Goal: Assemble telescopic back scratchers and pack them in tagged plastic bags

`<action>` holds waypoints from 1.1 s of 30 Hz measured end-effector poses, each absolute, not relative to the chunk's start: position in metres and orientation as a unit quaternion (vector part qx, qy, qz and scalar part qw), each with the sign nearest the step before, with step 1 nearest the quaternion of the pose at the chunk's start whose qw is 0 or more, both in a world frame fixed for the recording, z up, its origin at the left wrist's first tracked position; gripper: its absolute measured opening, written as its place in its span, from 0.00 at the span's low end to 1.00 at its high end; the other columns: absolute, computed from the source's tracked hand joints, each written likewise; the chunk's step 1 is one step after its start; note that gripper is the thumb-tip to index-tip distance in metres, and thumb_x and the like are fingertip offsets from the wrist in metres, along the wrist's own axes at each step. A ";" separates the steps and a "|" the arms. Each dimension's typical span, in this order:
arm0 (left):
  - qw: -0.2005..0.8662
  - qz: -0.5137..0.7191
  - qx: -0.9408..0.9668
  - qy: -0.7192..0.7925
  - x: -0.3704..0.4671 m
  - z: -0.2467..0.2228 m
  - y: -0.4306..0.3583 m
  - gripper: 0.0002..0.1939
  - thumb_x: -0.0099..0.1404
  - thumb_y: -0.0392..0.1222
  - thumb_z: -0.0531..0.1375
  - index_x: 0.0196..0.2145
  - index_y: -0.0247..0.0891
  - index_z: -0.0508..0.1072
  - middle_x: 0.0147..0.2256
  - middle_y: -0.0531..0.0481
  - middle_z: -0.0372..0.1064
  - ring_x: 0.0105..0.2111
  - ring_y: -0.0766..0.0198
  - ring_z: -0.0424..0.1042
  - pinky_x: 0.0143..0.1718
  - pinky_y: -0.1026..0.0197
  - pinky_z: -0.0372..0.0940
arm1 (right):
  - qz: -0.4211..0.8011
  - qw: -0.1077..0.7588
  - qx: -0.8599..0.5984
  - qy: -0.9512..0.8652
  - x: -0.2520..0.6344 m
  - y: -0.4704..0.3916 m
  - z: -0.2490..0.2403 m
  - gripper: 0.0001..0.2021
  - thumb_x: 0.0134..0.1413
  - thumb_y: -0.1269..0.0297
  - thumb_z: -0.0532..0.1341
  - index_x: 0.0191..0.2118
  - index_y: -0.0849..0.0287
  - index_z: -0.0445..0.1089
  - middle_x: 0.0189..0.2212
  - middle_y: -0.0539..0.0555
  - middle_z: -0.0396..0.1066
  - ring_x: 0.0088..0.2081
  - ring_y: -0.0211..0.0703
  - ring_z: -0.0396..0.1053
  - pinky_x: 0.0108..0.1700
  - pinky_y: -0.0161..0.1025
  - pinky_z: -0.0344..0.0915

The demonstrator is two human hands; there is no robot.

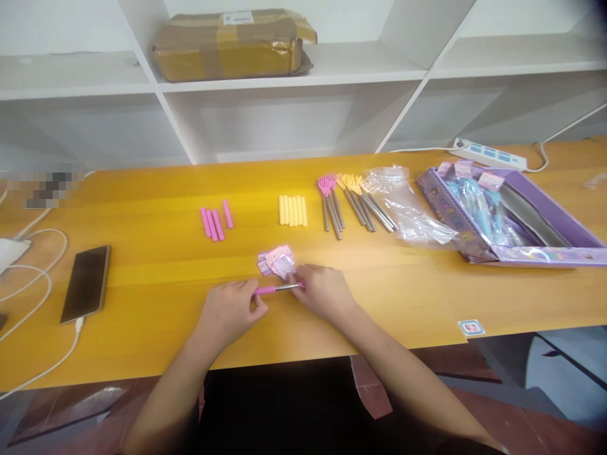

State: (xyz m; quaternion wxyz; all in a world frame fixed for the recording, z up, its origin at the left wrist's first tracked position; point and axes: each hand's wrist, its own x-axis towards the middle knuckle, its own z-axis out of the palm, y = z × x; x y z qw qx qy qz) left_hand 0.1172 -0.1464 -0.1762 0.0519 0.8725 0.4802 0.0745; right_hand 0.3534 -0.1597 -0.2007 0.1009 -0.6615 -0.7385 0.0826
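Observation:
Both hands hold one pink back scratcher [268, 290] level above the table near its front edge. My left hand [232, 309] is closed round its pink handle, and a short piece of metal shaft shows between the hands. My right hand [325, 291] grips the head end, which its fingers mostly hide. Small printed cards [277, 259] lie in a loose pile just beyond the hands. Farther back are pink handle tubes [215, 224], yellow handle tubes [293, 210], pink-headed scratcher rods [333, 205] and yellow-headed scratcher rods [365, 202].
Clear plastic bags [403, 202] lie beside a purple box [545, 254] holding blue packaged items. A phone [86, 284] with a charging cable lies at left. A power strip [490, 153] sits behind the box. White shelves [294, 79] hold a taped parcel [227, 47].

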 end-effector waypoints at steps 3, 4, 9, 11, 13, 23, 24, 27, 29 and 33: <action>0.033 0.058 0.868 0.492 0.119 -0.172 -0.149 0.08 0.65 0.39 0.56 0.30 0.39 0.73 0.23 0.50 0.72 0.24 0.60 0.69 0.27 0.57 0.44 | 0.075 0.079 -0.670 -0.735 0.354 -0.161 -0.193 0.21 0.72 0.51 0.55 0.33 0.57 0.75 0.26 0.53 0.75 0.25 0.40 0.65 0.30 0.40 0.40; 0.027 0.055 0.868 0.494 0.120 -0.171 -0.150 0.08 0.64 0.40 0.56 0.29 0.39 0.73 0.23 0.50 0.72 0.24 0.60 0.69 0.27 0.57 0.44 | 0.071 0.073 -0.672 -0.734 0.354 -0.162 -0.190 0.22 0.73 0.50 0.54 0.32 0.57 0.75 0.25 0.54 0.74 0.25 0.40 0.65 0.29 0.40 0.40; 0.003 0.049 0.868 0.494 0.119 -0.164 -0.153 0.10 0.63 0.41 0.56 0.28 0.39 0.75 0.22 0.49 0.73 0.23 0.59 0.70 0.26 0.58 0.42 | 0.074 0.059 -0.664 -0.742 0.353 -0.165 -0.180 0.18 0.69 0.57 0.58 0.29 0.57 0.73 0.24 0.53 0.73 0.24 0.38 0.64 0.29 0.39 0.40; -0.017 0.058 0.868 0.492 0.110 -0.162 -0.153 0.10 0.62 0.41 0.56 0.26 0.39 0.74 0.22 0.49 0.73 0.22 0.59 0.70 0.26 0.58 0.43 | 0.063 0.071 -0.661 -0.745 0.357 -0.166 -0.179 0.14 0.66 0.62 0.59 0.28 0.57 0.72 0.23 0.52 0.73 0.23 0.37 0.63 0.29 0.38 0.40; -0.050 0.077 0.870 0.485 0.092 -0.160 -0.150 0.10 0.62 0.40 0.56 0.25 0.40 0.74 0.22 0.49 0.73 0.21 0.60 0.69 0.25 0.59 0.45 | 0.034 0.090 -0.664 -0.741 0.371 -0.166 -0.179 0.14 0.65 0.65 0.59 0.27 0.57 0.71 0.22 0.52 0.72 0.23 0.37 0.61 0.29 0.38 0.41; -0.190 0.073 0.859 0.469 -0.089 -0.151 -0.085 0.15 0.60 0.41 0.51 0.21 0.41 0.73 0.20 0.48 0.72 0.23 0.58 0.69 0.28 0.59 0.53 | -0.164 0.176 -0.693 -0.680 0.579 -0.156 -0.184 0.25 0.68 0.51 0.53 0.19 0.55 0.58 0.15 0.51 0.59 0.21 0.37 0.53 0.28 0.38 0.46; -0.176 0.056 0.860 0.476 -0.094 -0.153 -0.080 0.15 0.60 0.41 0.51 0.21 0.41 0.72 0.20 0.48 0.72 0.24 0.58 0.69 0.29 0.58 0.54 | -0.162 0.171 -0.699 -0.676 0.592 -0.154 -0.185 0.25 0.67 0.50 0.53 0.19 0.55 0.56 0.15 0.51 0.57 0.21 0.38 0.52 0.28 0.38 0.47; -0.133 0.012 0.855 0.502 -0.088 -0.157 -0.073 0.14 0.61 0.43 0.50 0.23 0.40 0.72 0.24 0.46 0.76 0.27 0.57 0.71 0.30 0.59 0.54 | -0.141 0.162 -0.712 -0.668 0.604 -0.151 -0.187 0.23 0.64 0.49 0.52 0.19 0.54 0.53 0.16 0.52 0.57 0.22 0.39 0.52 0.29 0.39 0.49; -0.114 -0.002 0.849 0.517 -0.077 -0.157 -0.074 0.14 0.61 0.44 0.50 0.25 0.40 0.72 0.25 0.46 0.76 0.28 0.57 0.71 0.31 0.60 0.53 | -0.123 0.161 -0.722 -0.662 0.600 -0.153 -0.187 0.22 0.62 0.49 0.51 0.19 0.53 0.52 0.16 0.52 0.57 0.22 0.40 0.52 0.29 0.40 0.49; -0.098 -0.014 0.843 0.529 -0.064 -0.152 -0.078 0.13 0.62 0.44 0.49 0.25 0.40 0.70 0.26 0.47 0.76 0.29 0.58 0.71 0.32 0.61 0.52 | -0.097 0.154 -0.733 -0.655 0.593 -0.160 -0.187 0.21 0.63 0.51 0.53 0.21 0.52 0.50 0.17 0.53 0.58 0.23 0.43 0.54 0.32 0.42 0.51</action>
